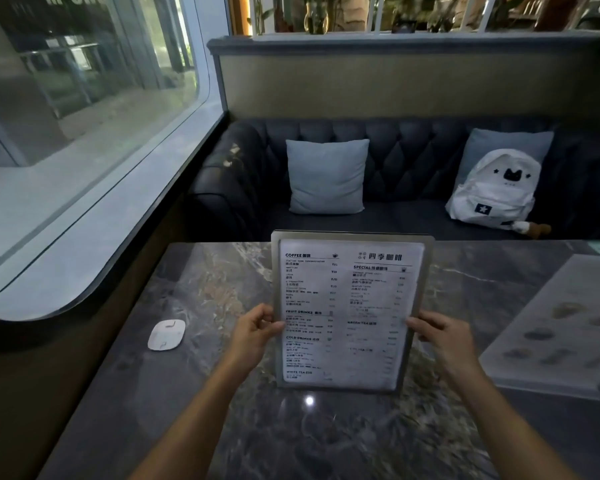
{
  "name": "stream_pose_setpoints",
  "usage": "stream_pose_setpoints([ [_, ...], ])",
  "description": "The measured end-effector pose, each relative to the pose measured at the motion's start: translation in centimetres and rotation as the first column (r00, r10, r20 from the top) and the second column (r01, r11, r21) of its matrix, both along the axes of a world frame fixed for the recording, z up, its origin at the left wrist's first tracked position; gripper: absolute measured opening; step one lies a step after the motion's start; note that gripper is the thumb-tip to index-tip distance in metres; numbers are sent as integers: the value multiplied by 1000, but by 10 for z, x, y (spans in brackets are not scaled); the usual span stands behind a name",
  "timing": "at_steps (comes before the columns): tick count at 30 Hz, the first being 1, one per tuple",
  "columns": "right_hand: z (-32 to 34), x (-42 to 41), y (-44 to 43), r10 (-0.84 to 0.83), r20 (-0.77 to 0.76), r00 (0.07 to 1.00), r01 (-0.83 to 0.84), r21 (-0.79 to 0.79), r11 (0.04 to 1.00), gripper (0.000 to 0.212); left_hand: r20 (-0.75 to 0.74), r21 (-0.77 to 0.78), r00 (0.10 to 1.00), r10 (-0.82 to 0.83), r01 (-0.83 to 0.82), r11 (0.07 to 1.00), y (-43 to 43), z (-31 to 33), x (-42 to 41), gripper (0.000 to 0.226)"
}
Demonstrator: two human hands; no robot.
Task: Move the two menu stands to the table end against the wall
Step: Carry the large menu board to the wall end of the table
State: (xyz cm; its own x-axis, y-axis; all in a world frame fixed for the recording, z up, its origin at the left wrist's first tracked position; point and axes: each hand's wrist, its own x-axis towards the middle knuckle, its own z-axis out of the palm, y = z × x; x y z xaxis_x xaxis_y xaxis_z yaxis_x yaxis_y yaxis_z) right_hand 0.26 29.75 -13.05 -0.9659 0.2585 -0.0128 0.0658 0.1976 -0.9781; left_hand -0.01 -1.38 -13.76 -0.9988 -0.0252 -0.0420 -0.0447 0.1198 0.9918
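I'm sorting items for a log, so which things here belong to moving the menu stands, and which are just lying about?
Job:
- drinks menu stand, held upright by the left hand and right hand
- pictured menu stand, lying at the right
- marble table

Lying about:
- white disc
- white backpack
- cushion

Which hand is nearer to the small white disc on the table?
Left. The left hand is just right of the white disc; the right hand is beyond the menu stand.

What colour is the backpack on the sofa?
White, with a small black animal face; the backpack shows in the head view.
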Motion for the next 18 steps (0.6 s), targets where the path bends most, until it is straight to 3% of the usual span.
stream_pose_setpoints([
  [4,3,-1,-9,0,-7,1000,0,-12,1000,22,-34,52,999,-4,6,999,-4,4,11,21],
  [9,16,-1,-39,122,-8,992,-122,7,992,24,-36,95,996,83,-79,992,-26,9,36,26],
  [12,24,-4,-64,196,1,981,-196,-15,980,32,-40,97,986,164,-160,982,-46,13,59,27],
  [18,28,-5,-125,412,-46,910,-411,17,911,23,-51,71,923,381,-377,924,-92,17,122,23],
])
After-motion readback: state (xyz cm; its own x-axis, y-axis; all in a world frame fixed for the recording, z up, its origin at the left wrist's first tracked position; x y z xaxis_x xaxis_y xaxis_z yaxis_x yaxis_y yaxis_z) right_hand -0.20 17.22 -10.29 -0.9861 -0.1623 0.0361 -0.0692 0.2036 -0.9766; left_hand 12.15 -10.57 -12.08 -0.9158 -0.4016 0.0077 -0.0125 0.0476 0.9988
